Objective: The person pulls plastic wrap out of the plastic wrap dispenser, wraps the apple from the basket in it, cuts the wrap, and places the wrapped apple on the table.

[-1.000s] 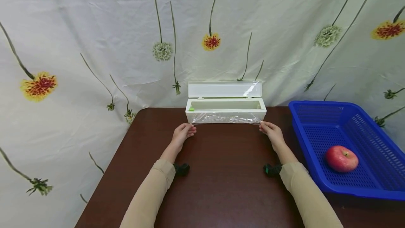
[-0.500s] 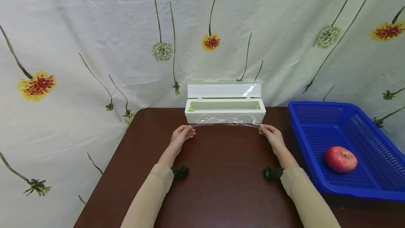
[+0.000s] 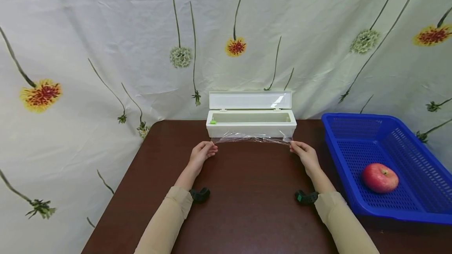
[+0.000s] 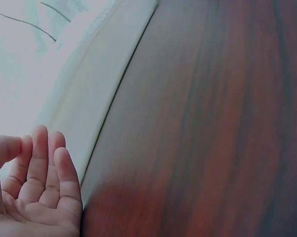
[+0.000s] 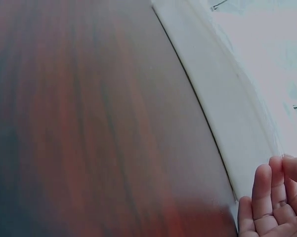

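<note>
1. My left hand [image 3: 201, 154] pinches one corner of a clear plastic film [image 3: 247, 137] between thumb and index finger; in the left wrist view the other three fingers lie together, slightly bent and free of any hold.
2. My right hand [image 3: 306, 156] pinches the opposite corner the same way, thumb against index finger, the other fingers loosely extended beside them.
3. The film spans the gap between my two hands, creased and shiny, at the lower front of a white box [image 3: 226, 129]; I cannot tell how much of it touches the box.
4. The long box stands at the far edge of the bench [image 3: 247, 199], its lid [image 3: 243, 100] raised at the back and a small green piece [image 3: 213, 121] at the left end of its rim.
5. To my right, a blue basket [image 3: 379, 144] rests on the bench, holding one red apple [image 3: 380, 178].
6. A pale cloth [image 3: 141, 22] printed with flowers hangs behind the bench.
7. I wear beige sleeves [image 3: 169, 214] and a dark band [image 3: 200, 195] at each wrist.
</note>
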`<action>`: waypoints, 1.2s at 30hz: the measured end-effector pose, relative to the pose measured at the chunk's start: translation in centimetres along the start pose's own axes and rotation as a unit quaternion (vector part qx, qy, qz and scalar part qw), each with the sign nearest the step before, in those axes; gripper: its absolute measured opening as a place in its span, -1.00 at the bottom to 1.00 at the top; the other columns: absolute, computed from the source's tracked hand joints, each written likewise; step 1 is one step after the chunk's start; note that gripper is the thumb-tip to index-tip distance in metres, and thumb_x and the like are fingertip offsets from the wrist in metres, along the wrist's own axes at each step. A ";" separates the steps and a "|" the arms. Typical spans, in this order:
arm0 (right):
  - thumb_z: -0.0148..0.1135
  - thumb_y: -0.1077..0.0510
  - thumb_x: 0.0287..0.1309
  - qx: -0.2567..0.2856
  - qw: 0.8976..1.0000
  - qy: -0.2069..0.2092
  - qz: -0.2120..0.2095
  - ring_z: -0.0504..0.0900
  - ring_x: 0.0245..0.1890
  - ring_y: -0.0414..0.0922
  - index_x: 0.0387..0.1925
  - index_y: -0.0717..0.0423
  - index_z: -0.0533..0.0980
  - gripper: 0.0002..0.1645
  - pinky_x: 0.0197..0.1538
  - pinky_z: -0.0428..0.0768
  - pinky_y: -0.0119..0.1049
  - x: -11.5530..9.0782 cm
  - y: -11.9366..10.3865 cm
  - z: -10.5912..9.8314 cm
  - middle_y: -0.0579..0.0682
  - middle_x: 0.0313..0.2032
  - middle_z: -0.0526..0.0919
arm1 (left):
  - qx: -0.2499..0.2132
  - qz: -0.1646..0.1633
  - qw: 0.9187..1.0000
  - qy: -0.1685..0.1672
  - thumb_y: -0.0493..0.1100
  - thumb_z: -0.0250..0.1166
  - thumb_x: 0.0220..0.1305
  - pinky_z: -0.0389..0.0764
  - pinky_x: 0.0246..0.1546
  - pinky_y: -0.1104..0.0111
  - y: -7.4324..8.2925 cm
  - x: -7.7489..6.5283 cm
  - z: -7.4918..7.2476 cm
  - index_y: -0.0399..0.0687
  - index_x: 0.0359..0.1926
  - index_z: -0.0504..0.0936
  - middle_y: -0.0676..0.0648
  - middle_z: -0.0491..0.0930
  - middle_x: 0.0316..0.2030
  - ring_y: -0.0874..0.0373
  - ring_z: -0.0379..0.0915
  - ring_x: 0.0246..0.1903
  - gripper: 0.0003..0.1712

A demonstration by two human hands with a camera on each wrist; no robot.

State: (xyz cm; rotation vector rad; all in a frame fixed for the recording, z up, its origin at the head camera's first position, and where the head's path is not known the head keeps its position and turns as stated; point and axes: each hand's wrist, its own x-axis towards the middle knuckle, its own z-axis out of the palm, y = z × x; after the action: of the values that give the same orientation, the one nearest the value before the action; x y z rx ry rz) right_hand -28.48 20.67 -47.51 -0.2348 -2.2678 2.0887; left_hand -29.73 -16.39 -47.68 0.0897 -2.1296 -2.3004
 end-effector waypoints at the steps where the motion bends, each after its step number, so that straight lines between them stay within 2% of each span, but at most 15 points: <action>1: 0.13 0.05 0.29 0.000 1.000 0.000 -0.001 0.59 -0.35 -0.40 0.06 0.40 0.44 -0.50 0.05 0.43 -0.37 0.0 0.1 0.0 -0.28 -0.39 0.59 | 0.001 0.001 1.000 0.001 -0.14 0.12 0.38 0.58 -0.22 0.42 0.0 0.0 0.0 -0.40 -0.13 0.49 -0.10 0.61 -0.34 0.19 0.59 -0.33 -0.68; 7: 0.13 0.05 0.29 0.003 1.000 0.002 -0.001 0.59 -0.34 -0.38 0.07 0.40 0.44 -0.49 0.13 0.41 -0.23 -0.3 0.3 -0.1 -0.24 -0.36 0.60 | 0.005 0.007 1.000 0.001 -0.15 0.12 0.38 0.58 -0.22 0.43 -0.1 -0.4 -0.1 -0.42 -0.13 0.49 -0.10 0.60 -0.34 0.17 0.58 -0.32 -0.67; 11: 0.15 0.06 0.28 0.010 1.000 0.002 -0.005 0.60 -0.33 -0.36 0.05 0.42 0.44 -0.49 0.06 0.46 -0.34 -0.6 0.4 -0.1 -0.26 -0.38 0.60 | 0.013 0.015 1.000 -0.003 -0.16 0.11 0.38 0.58 -0.21 0.41 0.1 -0.9 0.0 -0.51 -0.08 0.46 -0.10 0.60 -0.34 0.17 0.58 -0.31 -0.62; 15: 0.15 0.08 0.27 0.011 1.000 0.004 -0.013 0.62 -0.32 -0.33 0.03 0.43 0.45 -0.51 -0.03 0.48 -0.44 -0.8 0.5 -0.1 -0.28 -0.40 0.60 | 0.015 0.031 0.999 0.007 -0.18 0.10 0.38 0.58 -0.24 0.41 -0.4 -0.8 0.0 -0.48 -0.14 0.49 -0.11 0.60 -0.36 0.16 0.58 -0.34 -0.67; 20: 0.15 0.07 0.28 0.003 1.000 0.007 -0.010 0.63 -0.31 -0.30 0.03 0.42 0.45 -0.51 0.02 0.48 -0.35 -1.1 0.6 -0.2 -0.25 -0.38 0.61 | 0.019 0.035 0.999 0.013 -0.19 0.11 0.37 0.59 -0.26 0.41 -0.5 -1.1 0.1 -0.42 -0.19 0.50 -0.12 0.60 -0.37 0.16 0.58 -0.35 -0.72; 26: 0.15 0.04 0.27 -0.005 1.000 0.009 -0.006 0.60 -0.35 -0.37 0.04 0.41 0.45 -0.49 0.07 0.46 -0.25 -1.4 0.5 -0.4 -0.16 -0.33 0.64 | 0.020 0.031 0.999 0.013 -0.18 0.13 0.36 0.58 -0.25 0.41 -0.3 -1.4 0.0 -0.40 -0.20 0.51 -0.10 0.61 -0.38 0.17 0.58 -0.35 -0.73; 32: 0.14 0.05 0.28 -0.002 1.000 -0.001 -0.011 0.60 -0.35 -0.37 0.03 0.44 0.44 -0.49 0.00 0.48 -0.38 -1.7 0.5 -0.5 -0.09 -0.30 0.65 | 0.032 0.031 0.999 0.009 -0.16 0.12 0.37 0.58 -0.23 0.40 -0.1 -1.9 -0.1 -0.45 -0.17 0.50 -0.13 0.61 -0.35 0.16 0.58 -0.33 -0.68; 36: 0.15 0.05 0.28 -0.002 1.000 -0.006 -0.015 0.60 -0.34 -0.36 0.02 0.44 0.45 -0.49 -0.05 0.47 -0.46 -2.0 0.5 -0.6 -0.12 -0.32 0.64 | 0.038 0.031 0.999 0.008 -0.16 0.12 0.37 0.59 -0.24 0.40 -0.2 -2.1 -0.2 -0.38 -0.20 0.52 -0.13 0.61 -0.35 0.15 0.58 -0.33 -0.72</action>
State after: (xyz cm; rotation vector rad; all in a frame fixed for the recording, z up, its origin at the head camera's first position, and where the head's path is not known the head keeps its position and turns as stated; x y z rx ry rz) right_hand -26.41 21.06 -47.84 -0.1859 -2.2690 2.0763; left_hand -27.57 -16.52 -47.80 0.0425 -2.1785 -2.1792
